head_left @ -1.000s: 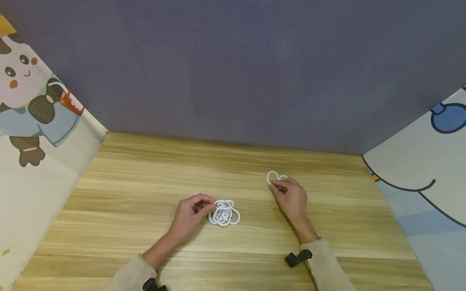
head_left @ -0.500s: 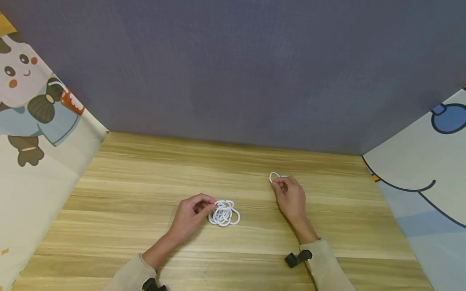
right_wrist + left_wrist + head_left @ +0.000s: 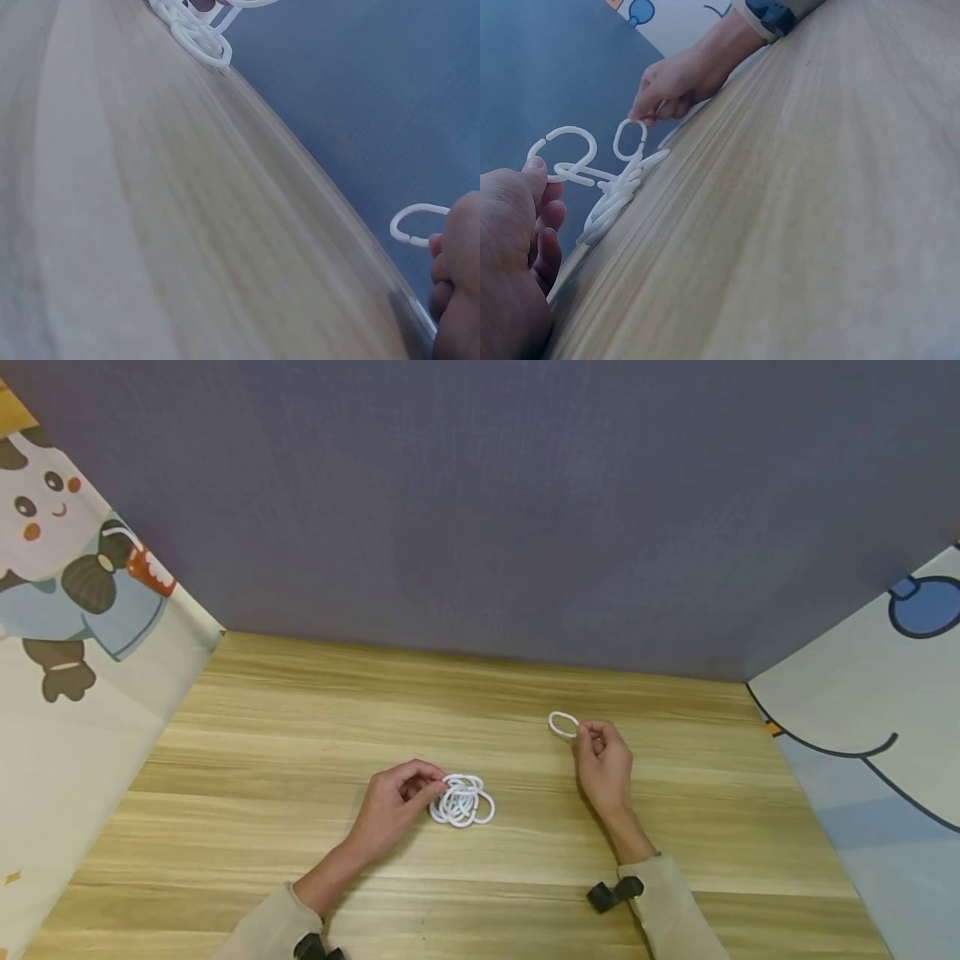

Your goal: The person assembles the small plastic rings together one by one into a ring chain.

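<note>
My left hand pinches, between thumb and fingers, the edge of a white shower curtain ring, an oval plastic loop with a small gap. That ring rises at the left side of a small pile of similar rings on the wooden table. Farther right and back, my right hand pinches the end of a single white shower curtain ring between thumb and forefinger. This ring sticks out to the left of the fingertips, and its gap shows in the right wrist view. The other right fingers are curled in.
The wood-grain table ends at a grey-blue wall panel. Side panels with cartoon prints stand at the left and right. Black wrist cameras sit at both sleeves, the right one beside the cuff.
At the right fingertips two white loops showed earlier; now one oval ring shows, turned outward to the left. The right fingers have shifted slightly right. My left hand and the pile have stayed put.
</note>
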Available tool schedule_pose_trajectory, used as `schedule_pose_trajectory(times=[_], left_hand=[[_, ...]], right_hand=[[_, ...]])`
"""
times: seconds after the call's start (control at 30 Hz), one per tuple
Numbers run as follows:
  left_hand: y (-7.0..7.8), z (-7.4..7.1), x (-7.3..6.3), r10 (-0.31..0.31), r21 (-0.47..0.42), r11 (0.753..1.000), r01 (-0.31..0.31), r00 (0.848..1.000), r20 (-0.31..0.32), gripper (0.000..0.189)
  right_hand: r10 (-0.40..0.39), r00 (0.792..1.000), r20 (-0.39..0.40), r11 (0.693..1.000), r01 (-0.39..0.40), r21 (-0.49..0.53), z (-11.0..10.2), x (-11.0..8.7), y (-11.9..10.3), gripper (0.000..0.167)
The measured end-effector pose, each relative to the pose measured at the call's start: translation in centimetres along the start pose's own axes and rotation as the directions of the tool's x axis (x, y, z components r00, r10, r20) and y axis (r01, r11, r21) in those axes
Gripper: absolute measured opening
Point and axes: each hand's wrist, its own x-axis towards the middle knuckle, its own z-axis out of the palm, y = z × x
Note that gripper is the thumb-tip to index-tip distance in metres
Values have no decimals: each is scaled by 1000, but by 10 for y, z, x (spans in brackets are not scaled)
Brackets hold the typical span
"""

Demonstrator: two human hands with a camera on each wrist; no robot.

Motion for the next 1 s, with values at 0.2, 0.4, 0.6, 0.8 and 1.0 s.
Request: schedule_pose_trajectory(times=[0.2,0.4,0.6,0.8,1.0], left_hand=[[1,0,0,-11,9,1000,11,1000,-6,4],[1,0,0,-16,17,1000,16,1000,-10,5],[1,0,1,-11,16,1000,11,1000,-9,5],[0,1,1,17,13,1000,-17,1000,-9,6],[0,0,1,24,14,1000,-23,1000,-13,6]], right_hand=[[44,999,-1,997,-44,63,1,0,-1,5],[141,988,-60,978,-130,163,2,1,-4,8],[255,965,-57,930,-229,289,3,1,-9,7],[279,960,0,892,-259,372,6,-4,-25,10],[271,961,62,866,-271,419,10,-11,-38,17]])
